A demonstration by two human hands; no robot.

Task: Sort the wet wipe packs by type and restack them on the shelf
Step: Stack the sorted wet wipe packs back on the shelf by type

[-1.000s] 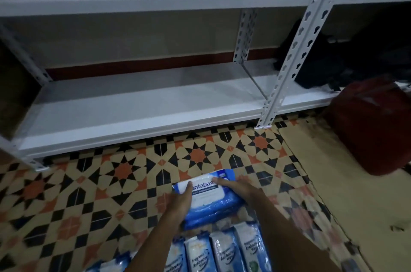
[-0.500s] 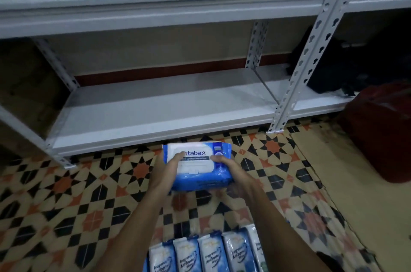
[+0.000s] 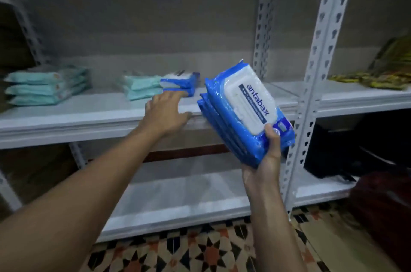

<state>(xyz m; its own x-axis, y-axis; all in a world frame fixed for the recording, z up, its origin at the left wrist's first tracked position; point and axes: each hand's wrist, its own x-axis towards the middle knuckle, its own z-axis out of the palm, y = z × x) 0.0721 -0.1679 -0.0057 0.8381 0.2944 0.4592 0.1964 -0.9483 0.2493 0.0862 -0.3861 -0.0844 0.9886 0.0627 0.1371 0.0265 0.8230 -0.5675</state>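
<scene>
Gripping the blue packs (image 3: 246, 113) alone now, the right hand (image 3: 263, 166) lifts them shelfward; the left hand (image 3: 165, 113), freed, reaches open-fingered toward the shelved blue stack (image 3: 179, 83).

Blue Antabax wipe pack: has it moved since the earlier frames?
Yes. The blue plastic Antabax wipe pack has risen from below the lower white metal shelf to middle-shelf height, gripped by the right hand alone.
</scene>
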